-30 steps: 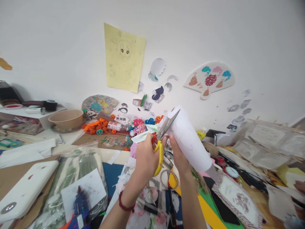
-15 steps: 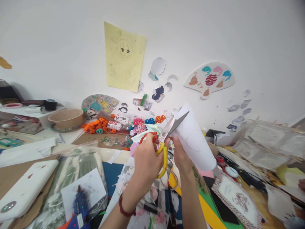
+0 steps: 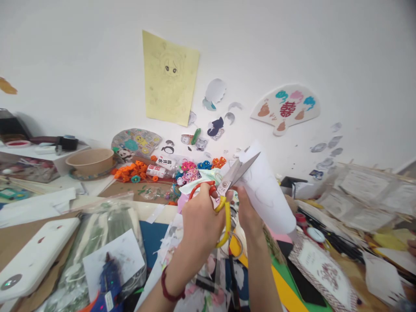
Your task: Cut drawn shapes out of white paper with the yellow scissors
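Observation:
My left hand (image 3: 204, 216), with a dark red cord on the wrist, is closed around the handles of a pair of scissors (image 3: 225, 184), one loop red and the other yellow. The scissors' blades are parted and point up to the right, one lying across a curled white sheet of paper (image 3: 271, 197). Faint pencil lines show on that paper. My right hand (image 3: 249, 212) grips the sheet by its lower left edge, close to the scissors' pivot; some of its fingers are hidden.
Paper scraps (image 3: 217, 277) litter the area below my hands. A blue glue gun (image 3: 110, 277) and a white phone-like device (image 3: 37, 255) lie left. Orange pipe-cleaner flowers (image 3: 133, 171) sit by the wall. At the right edge, part of another person's hand (image 3: 412, 247) shows.
The scissors have shifted slightly right, and the yellow loop has swung a little down and outward. My right hand still holds the paper in nearly the same place.

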A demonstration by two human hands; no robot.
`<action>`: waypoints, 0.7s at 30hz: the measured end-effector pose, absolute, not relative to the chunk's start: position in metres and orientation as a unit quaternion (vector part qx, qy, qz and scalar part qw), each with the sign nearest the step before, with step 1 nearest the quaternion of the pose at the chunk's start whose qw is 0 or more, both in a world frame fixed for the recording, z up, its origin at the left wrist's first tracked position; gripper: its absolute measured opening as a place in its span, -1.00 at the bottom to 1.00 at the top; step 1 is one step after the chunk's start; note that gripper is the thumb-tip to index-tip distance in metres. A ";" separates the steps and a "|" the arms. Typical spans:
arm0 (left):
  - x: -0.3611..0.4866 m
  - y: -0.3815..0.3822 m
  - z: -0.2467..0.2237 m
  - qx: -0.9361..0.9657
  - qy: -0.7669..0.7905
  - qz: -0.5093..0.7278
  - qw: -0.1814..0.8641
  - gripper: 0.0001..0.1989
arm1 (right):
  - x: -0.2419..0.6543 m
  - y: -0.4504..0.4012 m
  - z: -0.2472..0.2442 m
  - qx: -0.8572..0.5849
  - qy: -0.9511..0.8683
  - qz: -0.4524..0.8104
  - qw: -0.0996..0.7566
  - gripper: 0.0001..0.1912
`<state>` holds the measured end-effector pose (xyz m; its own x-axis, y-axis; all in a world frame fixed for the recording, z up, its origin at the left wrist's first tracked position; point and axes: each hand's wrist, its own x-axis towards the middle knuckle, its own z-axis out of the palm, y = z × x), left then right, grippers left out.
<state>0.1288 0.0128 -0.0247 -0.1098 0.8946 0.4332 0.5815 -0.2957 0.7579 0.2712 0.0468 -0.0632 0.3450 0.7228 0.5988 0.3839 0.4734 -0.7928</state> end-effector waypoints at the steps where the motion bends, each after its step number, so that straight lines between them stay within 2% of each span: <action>1: 0.129 0.013 -0.025 0.647 0.569 0.477 0.173 -0.66 | 0.271 0.046 -0.062 -0.503 -0.553 0.130 0.651 -0.64; 14: 0.131 0.016 -0.028 0.642 0.526 0.499 0.249 -0.61 | 0.270 0.047 -0.061 -0.534 -0.541 0.129 0.637 -0.57; 21: 0.131 0.017 -0.027 0.639 0.519 0.508 0.253 -0.62 | 0.270 0.045 -0.061 -0.535 -0.547 0.120 0.632 -0.52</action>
